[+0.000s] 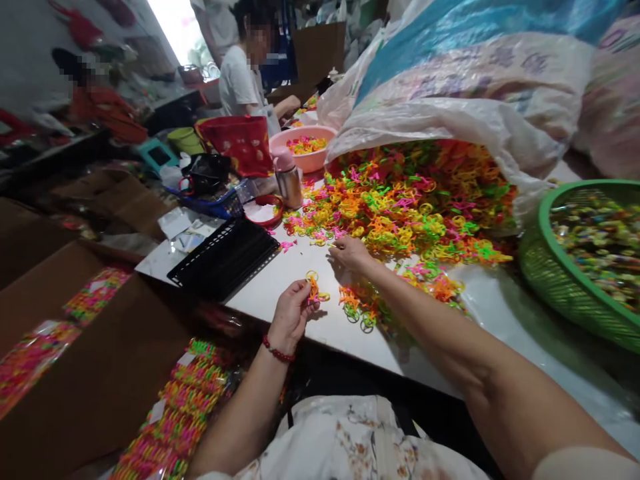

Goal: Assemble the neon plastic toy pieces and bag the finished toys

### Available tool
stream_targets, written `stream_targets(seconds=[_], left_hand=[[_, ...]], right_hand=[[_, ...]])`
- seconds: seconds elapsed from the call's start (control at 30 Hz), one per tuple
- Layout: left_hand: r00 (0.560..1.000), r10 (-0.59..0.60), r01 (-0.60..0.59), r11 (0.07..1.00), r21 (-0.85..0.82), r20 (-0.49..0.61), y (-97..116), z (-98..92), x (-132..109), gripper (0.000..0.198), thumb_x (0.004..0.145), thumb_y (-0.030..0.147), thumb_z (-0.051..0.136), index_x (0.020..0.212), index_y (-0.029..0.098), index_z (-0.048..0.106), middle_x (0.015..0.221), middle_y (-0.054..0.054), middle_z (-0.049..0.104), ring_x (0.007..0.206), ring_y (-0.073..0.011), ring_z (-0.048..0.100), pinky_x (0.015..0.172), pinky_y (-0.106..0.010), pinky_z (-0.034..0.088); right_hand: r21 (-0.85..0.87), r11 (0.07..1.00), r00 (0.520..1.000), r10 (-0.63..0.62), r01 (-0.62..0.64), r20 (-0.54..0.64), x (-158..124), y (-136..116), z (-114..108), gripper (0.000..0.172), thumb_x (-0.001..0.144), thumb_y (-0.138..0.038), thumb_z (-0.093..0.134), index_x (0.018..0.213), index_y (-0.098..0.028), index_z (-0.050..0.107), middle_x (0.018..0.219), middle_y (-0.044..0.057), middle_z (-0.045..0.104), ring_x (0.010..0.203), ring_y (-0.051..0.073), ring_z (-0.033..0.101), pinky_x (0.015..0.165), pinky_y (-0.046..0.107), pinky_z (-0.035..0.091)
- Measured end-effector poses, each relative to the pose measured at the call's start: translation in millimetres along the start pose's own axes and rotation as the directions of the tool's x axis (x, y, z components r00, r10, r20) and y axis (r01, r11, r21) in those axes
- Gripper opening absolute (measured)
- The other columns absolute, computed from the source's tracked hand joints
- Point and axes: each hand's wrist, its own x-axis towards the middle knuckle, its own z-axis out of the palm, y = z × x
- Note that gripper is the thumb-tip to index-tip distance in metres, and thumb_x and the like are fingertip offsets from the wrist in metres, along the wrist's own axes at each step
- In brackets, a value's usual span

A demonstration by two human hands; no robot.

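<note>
My left hand [293, 313] is pinched shut on a small bunch of orange and yellow plastic rings [314, 288] just above the white table [300, 280]. My right hand [349, 253] reaches forward, fingers curled at the near edge of a big heap of neon rings [410, 200] in pink, orange, yellow and green. What its fingertips hold, if anything, I cannot make out. A smaller cluster of rings [360, 308] lies on the table between my two arms.
A large plastic sack [450, 100] spills the heap. A green basket [575, 293] of mixed pieces stands right. A black tray [225, 257], a steel flask [290, 183], a pink bowl [303, 160] and a red bag [240, 143] lie left. Another person [245, 73] sits at the far end. Packed ring cards [175, 413] fill boxes below.
</note>
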Motion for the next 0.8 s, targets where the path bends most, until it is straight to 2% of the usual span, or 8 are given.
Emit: stream_targets(seconds=[0.1,0.17,0.27,0.33,0.43,0.57,0.67,0.8], left_hand=[[0.998,0.014,-0.012,0.999,-0.039,0.059,0.1,-5.5,1.4,0.031,0.064,0.019,0.083,0.085,0.014,0.061,0.082,-0.002,0.066,0.071,-0.0117,0.065,0.065,-0.025,0.057],[0.996,0.036,-0.031,0.998,-0.06,0.087,-1.3,-6.3,3.5,0.033,0.062,0.017,0.083,0.086,0.015,0.061,0.085,-0.001,0.066,0.075,-0.0123,0.065,0.071,-0.028,0.057],[0.992,0.12,-0.119,0.992,-0.049,0.022,-4.1,-5.2,7.5,0.031,0.063,0.019,0.084,0.085,0.016,0.062,0.082,0.002,0.065,0.067,-0.0066,0.06,0.065,-0.02,0.053],[0.984,0.176,-0.177,0.984,-0.035,-0.033,-5.7,-5.0,9.7,0.029,0.063,0.021,0.084,0.083,0.016,0.064,0.073,0.005,0.061,0.057,-0.0029,0.053,0.055,-0.014,0.046],[0.987,0.162,-0.16,0.985,-0.063,0.016,-6.9,-7.2,9.6,0.025,0.063,0.018,0.082,0.083,0.016,0.067,0.07,0.003,0.063,0.056,-0.0042,0.054,0.054,-0.015,0.046],[0.985,0.063,-0.041,0.99,-0.136,0.16,-6.6,-9.9,5.1,0.021,0.063,0.013,0.075,0.083,0.013,0.072,0.104,-0.008,0.07,0.082,-0.0138,0.066,0.073,-0.024,0.055],[0.989,0.021,0.001,0.99,-0.142,0.149,-6.6,-6.1,3.0,0.016,0.07,0.022,0.07,0.08,0.011,0.072,0.109,-0.013,0.07,0.09,-0.0187,0.067,0.078,-0.027,0.055],[0.994,0.103,-0.099,0.992,-0.078,0.049,-9.0,4.5,1.5,0.018,0.065,0.018,0.079,0.076,0.015,0.065,0.092,-0.004,0.071,0.074,-0.0119,0.065,0.069,-0.022,0.052]], right_hand=[[0.028,0.999,0.997,-0.036,0.038,-0.069,1.6,-2.0,-5.1,0.02,0.082,-0.035,0.061,0.071,-0.018,0.063,0.069,0.001,0.06,0.071,0.015,0.054,0.062,0.023,0.039],[0.163,0.986,0.995,-0.011,0.028,-0.099,-7.7,-8.0,-12.1,0.027,0.086,-0.045,0.055,0.087,-0.019,0.064,0.078,0.002,0.063,0.069,0.015,0.056,0.059,0.024,0.041],[0.459,0.888,0.998,0.054,-0.039,-0.019,-39.0,-18.5,-20.3,0.037,0.082,-0.056,0.059,0.09,-0.02,0.061,0.075,0.0,0.062,0.052,0.011,0.048,0.048,0.023,0.037],[0.535,0.839,0.995,0.075,-0.101,0.071,-67.6,-22.7,-21.6,0.038,0.079,-0.057,0.064,0.086,-0.019,0.062,0.07,-0.002,0.06,0.048,0.008,0.041,0.045,0.022,0.032],[0.517,0.845,0.989,0.091,-0.137,0.115,-108.0,-22.3,-18.6,0.037,0.082,-0.055,0.063,0.096,-0.021,0.069,0.083,0.001,0.065,0.061,0.011,0.051,0.053,0.023,0.039],[0.287,0.957,0.999,-0.034,0.045,-0.043,-138.7,-14.0,-15.7,0.031,0.085,-0.049,0.063,0.1,-0.024,0.075,0.092,0.006,0.064,0.087,0.019,0.058,0.074,0.031,0.047],[0.193,0.978,0.994,-0.064,0.08,-0.088,-147.5,-9.8,-16.3,0.025,0.083,-0.044,0.068,0.095,-0.024,0.074,0.075,0.002,0.057,0.07,0.016,0.052,0.064,0.03,0.043],[0.443,0.891,0.991,0.127,-0.098,-0.035,-154.3,-12.4,-13.9,0.027,0.08,-0.047,0.071,0.087,-0.022,0.062,0.059,-0.006,0.048,0.051,0.011,0.042,0.048,0.024,0.033]])
